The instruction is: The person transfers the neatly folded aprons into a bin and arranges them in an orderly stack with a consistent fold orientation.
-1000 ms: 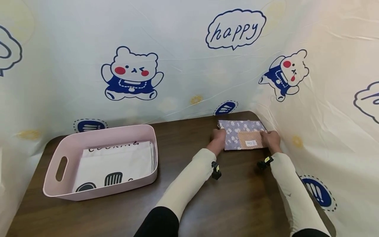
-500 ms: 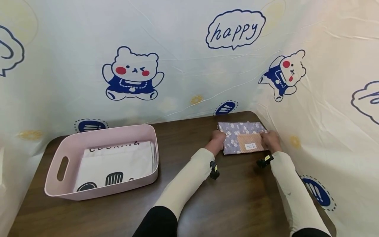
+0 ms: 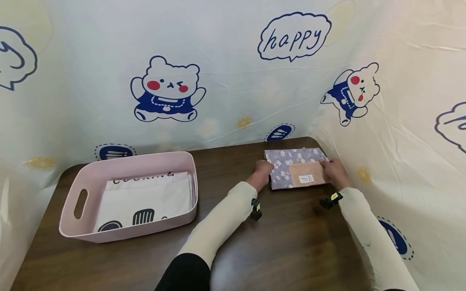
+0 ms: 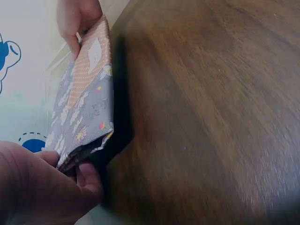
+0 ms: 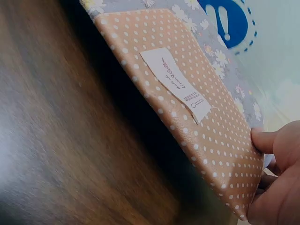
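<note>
A folded lilac cloth (image 3: 282, 167) with white flowers lies between my two hands at the table's far right. An orange polka-dot patch (image 5: 154, 61) with a small white label (image 5: 176, 84) shows on its near right part. My left hand (image 3: 260, 174) pinches the left edge, thumb on one side and fingers on the other in the left wrist view. At the right edge, my right hand (image 3: 335, 173) pinches the cloth by the patch. A dark shadow runs under the near edge in both wrist views, so this edge appears raised off the wood.
On the left of the brown table (image 3: 233, 230) stands a pink basket (image 3: 127, 234) with a side handle hole. A folded white cloth (image 3: 145, 198) printed with "COOKING" and dark utensils lies inside. A printed curtain (image 3: 225, 81) borders the table's back and right sides.
The lilac cloth has shifted a little left and toward me, with both hands still gripping it. The head view has turned slightly, so the basket appears further right.
</note>
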`<control>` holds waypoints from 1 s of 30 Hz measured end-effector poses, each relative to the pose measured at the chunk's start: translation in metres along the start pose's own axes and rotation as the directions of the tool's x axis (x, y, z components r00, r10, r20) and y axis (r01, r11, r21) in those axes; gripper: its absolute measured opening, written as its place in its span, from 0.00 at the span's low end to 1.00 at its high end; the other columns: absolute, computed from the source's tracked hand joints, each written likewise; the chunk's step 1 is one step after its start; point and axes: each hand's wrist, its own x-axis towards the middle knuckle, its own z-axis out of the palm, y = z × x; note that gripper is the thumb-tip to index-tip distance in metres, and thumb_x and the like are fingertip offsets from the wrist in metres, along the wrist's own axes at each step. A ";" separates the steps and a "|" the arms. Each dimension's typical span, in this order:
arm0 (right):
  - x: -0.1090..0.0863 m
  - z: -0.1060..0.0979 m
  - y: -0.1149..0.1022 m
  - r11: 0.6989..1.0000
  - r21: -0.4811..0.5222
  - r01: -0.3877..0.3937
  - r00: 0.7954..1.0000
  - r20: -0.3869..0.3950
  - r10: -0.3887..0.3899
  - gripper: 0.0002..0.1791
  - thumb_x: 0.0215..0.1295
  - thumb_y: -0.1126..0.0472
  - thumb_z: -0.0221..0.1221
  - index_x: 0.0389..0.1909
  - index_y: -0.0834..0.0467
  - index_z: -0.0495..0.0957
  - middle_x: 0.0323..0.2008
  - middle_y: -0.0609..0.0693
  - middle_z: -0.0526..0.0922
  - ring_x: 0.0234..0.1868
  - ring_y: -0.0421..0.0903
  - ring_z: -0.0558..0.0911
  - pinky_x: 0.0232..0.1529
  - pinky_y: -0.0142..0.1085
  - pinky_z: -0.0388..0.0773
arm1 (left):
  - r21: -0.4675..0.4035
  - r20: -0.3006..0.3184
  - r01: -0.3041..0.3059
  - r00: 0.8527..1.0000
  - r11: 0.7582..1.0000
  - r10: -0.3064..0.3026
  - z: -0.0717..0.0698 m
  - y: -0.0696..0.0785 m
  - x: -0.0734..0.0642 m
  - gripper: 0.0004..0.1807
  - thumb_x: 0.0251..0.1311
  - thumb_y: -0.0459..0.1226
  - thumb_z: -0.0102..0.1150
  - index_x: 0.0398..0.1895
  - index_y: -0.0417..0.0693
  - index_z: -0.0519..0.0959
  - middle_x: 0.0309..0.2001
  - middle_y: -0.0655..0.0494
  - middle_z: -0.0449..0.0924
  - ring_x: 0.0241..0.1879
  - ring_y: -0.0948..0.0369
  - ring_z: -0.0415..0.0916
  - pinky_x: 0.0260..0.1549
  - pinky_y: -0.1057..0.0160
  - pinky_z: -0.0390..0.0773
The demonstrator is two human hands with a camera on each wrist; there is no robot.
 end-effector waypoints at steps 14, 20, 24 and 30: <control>-0.039 0.001 -0.021 0.984 0.171 0.054 0.986 0.145 -0.079 0.19 0.80 0.48 0.51 0.29 0.54 0.64 0.14 0.38 0.65 0.16 0.37 0.68 0.17 0.34 0.68 | 0.140 -0.003 -0.114 0.993 0.984 0.115 -0.036 0.025 -0.041 0.09 0.62 0.24 0.51 0.30 0.45 0.66 0.44 0.50 0.67 0.40 0.55 0.63 0.35 0.59 0.64; -0.056 0.000 -0.023 0.950 0.302 0.076 0.976 0.174 -0.134 0.14 0.79 0.49 0.52 0.38 0.56 0.68 0.19 0.37 0.74 0.19 0.34 0.75 0.20 0.32 0.75 | 0.102 0.045 -0.122 0.992 0.987 0.118 -0.046 0.036 -0.058 0.16 0.63 0.24 0.51 0.26 0.49 0.60 0.40 0.50 0.62 0.39 0.55 0.61 0.36 0.59 0.63; -0.064 0.001 -0.030 0.904 0.425 0.056 0.966 0.206 -0.156 0.12 0.79 0.52 0.53 0.40 0.56 0.68 0.21 0.38 0.77 0.21 0.35 0.78 0.21 0.31 0.77 | 0.091 0.047 -0.125 0.992 0.988 0.121 -0.056 0.044 -0.065 0.18 0.64 0.24 0.50 0.24 0.51 0.57 0.37 0.52 0.58 0.38 0.55 0.59 0.37 0.58 0.61; -0.076 0.004 -0.036 0.857 0.512 0.063 0.955 0.219 -0.201 0.10 0.78 0.53 0.55 0.36 0.53 0.70 0.20 0.39 0.77 0.20 0.35 0.78 0.20 0.31 0.77 | 0.155 0.062 -0.123 0.991 0.980 0.115 -0.074 0.049 -0.077 0.08 0.65 0.26 0.53 0.30 0.43 0.67 0.35 0.53 0.64 0.36 0.56 0.64 0.36 0.61 0.66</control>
